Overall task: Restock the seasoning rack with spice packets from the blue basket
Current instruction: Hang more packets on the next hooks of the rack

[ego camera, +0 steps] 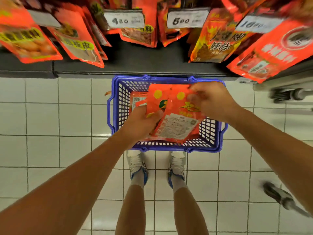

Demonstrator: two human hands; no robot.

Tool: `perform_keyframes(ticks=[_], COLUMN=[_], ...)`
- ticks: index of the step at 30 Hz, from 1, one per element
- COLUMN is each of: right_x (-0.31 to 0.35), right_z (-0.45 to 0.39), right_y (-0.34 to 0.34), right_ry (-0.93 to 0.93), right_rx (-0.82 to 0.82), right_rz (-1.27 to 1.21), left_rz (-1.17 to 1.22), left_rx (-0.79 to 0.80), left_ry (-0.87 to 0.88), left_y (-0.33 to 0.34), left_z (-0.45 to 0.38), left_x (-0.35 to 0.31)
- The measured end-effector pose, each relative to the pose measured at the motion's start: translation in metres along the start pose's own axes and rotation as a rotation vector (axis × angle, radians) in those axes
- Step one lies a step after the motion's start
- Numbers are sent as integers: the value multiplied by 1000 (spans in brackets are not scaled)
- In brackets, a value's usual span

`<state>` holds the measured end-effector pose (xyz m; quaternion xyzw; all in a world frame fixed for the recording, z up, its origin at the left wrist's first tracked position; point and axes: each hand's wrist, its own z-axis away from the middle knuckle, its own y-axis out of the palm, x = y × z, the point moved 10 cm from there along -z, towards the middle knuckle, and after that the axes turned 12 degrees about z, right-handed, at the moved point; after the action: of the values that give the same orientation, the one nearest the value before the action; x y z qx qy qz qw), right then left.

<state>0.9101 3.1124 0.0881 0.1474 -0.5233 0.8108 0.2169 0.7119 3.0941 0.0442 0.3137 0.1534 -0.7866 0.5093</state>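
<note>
Picking spice packets out of the blue basket, both hands over it.

My left hand (142, 122) has its grip closed around a fan of red spice packets (157, 102), thumb pressed on their faces, and my right hand (211, 100) pinches the top edge of another packet (179, 122) that tilts across the pile. The blue basket (116, 92) sits on the tiled floor (50, 116) just in front of my shoes, under the seasoning rack (135, 65), where more red packets hang behind price tags (124, 20). I judge this the gathering step: nothing has gone up yet. Next I need to lift the bunch clear, find the matching hook, and thread each packet on without dropping the rest.
</note>
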Motion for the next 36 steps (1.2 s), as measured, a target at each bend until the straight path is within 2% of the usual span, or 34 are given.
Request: perform_keyframes(ticks=[2, 5, 7, 11, 16, 20, 22, 27, 31, 33, 36], right_x=[13, 38, 57, 101, 155, 199, 221, 277, 314, 342, 395], right_z=[2, 14, 25, 52, 105, 151, 171, 221, 266, 280, 288], right_y=[-32, -83, -116, -181, -284, -357, -390, -513, -609, -636, -652], right_ry=[55, 84, 75, 29, -19, -77, -114, -277, -424, -459, -451], right_rx=[-80, -210, -252, -293, -377, -299, -306, -518, -745, -797, -863], right_rz=[9, -136, -246, -298, -454, -822, -888, -952, -988, -958, -787], left_rz=[72, 144, 194, 166, 255, 354, 322, 185, 177, 186, 202], left_rx=[-29, -74, -85, -113, -283, -316, -343, -432, -466, -458, -362], left_ry=[36, 70, 118, 218, 418, 565, 653, 906, 1082, 1129, 1165], left_y=[-1, -8, -12, -16, -24, -22, -23, -29, -36, -35, -25], left_z=[22, 62, 92, 155, 244, 320, 358, 452, 521, 543, 555], left_x=[-29, -71, -99, -155, -246, -328, -371, -474, -535, -554, -579])
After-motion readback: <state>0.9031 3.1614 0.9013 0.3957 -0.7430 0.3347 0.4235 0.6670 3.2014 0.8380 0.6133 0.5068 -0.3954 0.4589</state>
